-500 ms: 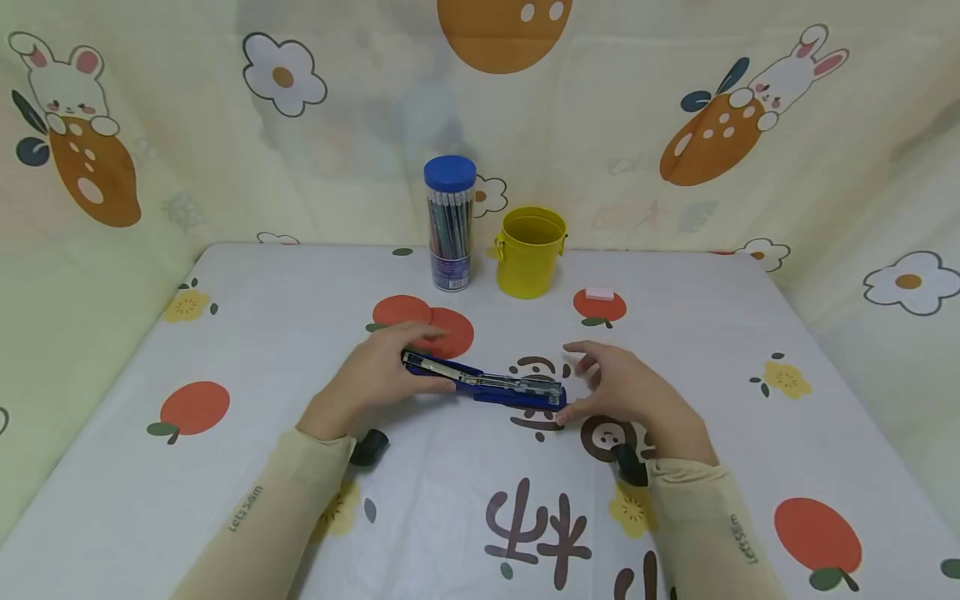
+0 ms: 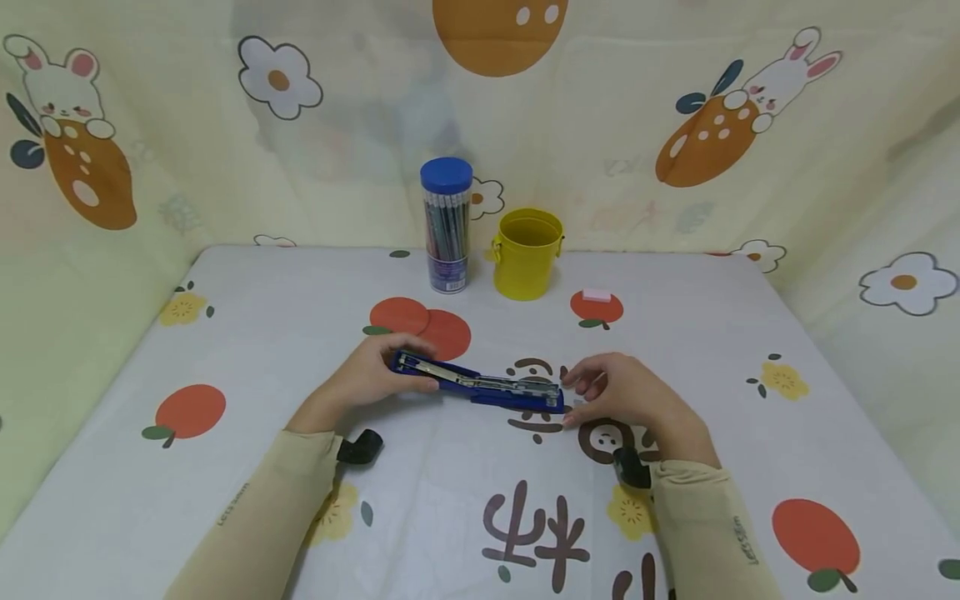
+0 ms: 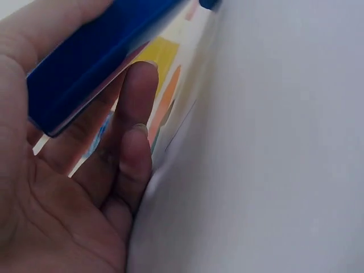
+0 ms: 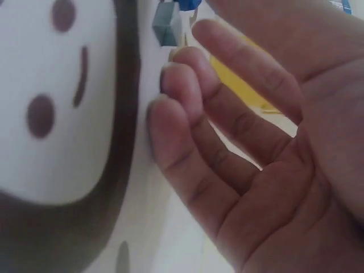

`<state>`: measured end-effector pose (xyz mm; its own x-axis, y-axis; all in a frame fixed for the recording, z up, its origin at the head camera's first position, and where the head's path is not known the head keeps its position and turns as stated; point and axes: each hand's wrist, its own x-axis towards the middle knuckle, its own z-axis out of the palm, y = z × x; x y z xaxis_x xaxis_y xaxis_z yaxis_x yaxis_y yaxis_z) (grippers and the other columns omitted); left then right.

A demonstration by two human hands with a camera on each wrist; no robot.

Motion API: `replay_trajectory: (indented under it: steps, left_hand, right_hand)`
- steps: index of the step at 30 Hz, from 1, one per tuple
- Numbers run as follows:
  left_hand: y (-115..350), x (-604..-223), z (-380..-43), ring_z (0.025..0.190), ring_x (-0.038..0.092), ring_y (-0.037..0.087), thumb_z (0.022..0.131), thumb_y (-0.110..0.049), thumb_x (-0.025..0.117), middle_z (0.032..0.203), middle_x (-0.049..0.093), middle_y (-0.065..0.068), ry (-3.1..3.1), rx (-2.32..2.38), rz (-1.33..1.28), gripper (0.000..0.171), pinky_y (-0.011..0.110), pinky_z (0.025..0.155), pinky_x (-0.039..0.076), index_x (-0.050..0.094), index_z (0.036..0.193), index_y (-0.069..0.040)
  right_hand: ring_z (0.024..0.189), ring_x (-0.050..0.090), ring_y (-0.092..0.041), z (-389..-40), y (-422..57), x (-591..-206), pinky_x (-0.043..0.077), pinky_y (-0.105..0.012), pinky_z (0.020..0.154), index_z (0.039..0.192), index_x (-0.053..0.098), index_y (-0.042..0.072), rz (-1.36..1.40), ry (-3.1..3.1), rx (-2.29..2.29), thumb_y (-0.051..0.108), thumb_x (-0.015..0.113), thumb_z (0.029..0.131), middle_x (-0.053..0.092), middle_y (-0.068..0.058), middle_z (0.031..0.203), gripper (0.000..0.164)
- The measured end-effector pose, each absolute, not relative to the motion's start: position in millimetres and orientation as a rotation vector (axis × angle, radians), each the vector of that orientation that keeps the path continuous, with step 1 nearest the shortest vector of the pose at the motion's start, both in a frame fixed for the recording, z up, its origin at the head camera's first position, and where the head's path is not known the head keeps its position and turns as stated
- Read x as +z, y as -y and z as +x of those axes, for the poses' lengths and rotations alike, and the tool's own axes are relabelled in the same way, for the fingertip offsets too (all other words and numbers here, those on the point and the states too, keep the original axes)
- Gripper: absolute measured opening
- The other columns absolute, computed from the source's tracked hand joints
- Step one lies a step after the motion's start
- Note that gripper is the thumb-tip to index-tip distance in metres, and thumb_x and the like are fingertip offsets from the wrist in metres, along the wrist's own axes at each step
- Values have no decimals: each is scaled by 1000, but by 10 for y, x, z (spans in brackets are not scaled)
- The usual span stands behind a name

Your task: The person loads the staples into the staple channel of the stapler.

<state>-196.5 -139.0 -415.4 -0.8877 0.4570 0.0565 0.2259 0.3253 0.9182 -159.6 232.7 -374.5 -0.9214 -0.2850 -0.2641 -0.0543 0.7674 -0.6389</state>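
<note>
A blue stapler [image 2: 517, 393], unfolded so its metal inside faces up, lies nearly level across the middle of the table in the head view. My left hand [image 2: 367, 372] grips its left end between thumb and fingers. The left wrist view shows the blue body [image 3: 91, 62] in that hand [image 3: 68, 187]. Just off the stapler's right end is my right hand [image 2: 626, 392], fingers loosely bent, with nothing visible between them. In the right wrist view, a small grey-green block [image 4: 166, 25] appears beyond the fingertips of that hand [image 4: 244, 153]; what it is cannot be told.
Toward the back stand a clear tub of pencils [image 2: 447, 225] with a blue lid and a yellow bucket [image 2: 525, 258]. A small pink block [image 2: 597, 295] lies right of the bucket. The table [image 2: 420, 533] has a printed white cloth, with patterned curtains around it.
The stapler's left end and my left hand have shifted slightly left. My right thumb has drawn back from the stapler's right end, and the right forefinger has dropped lower.
</note>
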Motion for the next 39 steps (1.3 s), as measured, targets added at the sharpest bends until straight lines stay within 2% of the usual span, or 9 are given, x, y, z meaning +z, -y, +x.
replay_trajectory:
  steps: [7,13,16,28,39]
  left_hand:
    - [1437,-4202,-1985,98,64,25,78,-13,89,110,71,4,-2274,1685,666,42,33,84,50,72,116,-10]
    - [1443,-4235,-1988,98,64,26,79,-12,88,110,71,5,-2253,1690,668,42,32,83,51,71,118,-6]
    - [1442,-4247,-1991,98,64,27,79,-12,88,111,71,6,-2241,1697,664,41,32,82,51,72,116,-8]
    - [1430,-4237,-1988,102,62,27,80,-12,87,114,70,5,-2245,1692,665,41,34,86,50,71,118,-6]
    - [1429,-4249,-1975,104,62,26,81,-12,87,115,69,5,-2247,1694,653,42,33,87,49,71,118,-5]
  right_hand:
    - [80,58,-20,-1601,-2347,-3744,50,-35,73,98,79,11,-286,-2622,-944,25,94,71,67,0,84,33]
    - [74,60,-20,-1593,-2371,-3767,51,-34,69,94,80,12,-227,-2603,-954,21,92,74,68,-1,80,25]
    - [72,61,-19,-1599,-2384,-3783,51,-34,69,93,80,13,-219,-2602,-959,20,91,75,69,0,78,22]
    - [74,60,-20,-1608,-2418,-3789,51,-35,71,94,81,14,-211,-2618,-930,23,91,75,69,0,79,23]
    - [69,64,-19,-1595,-2426,-3808,55,-33,68,93,82,12,-206,-2597,-967,21,90,77,71,0,81,20]
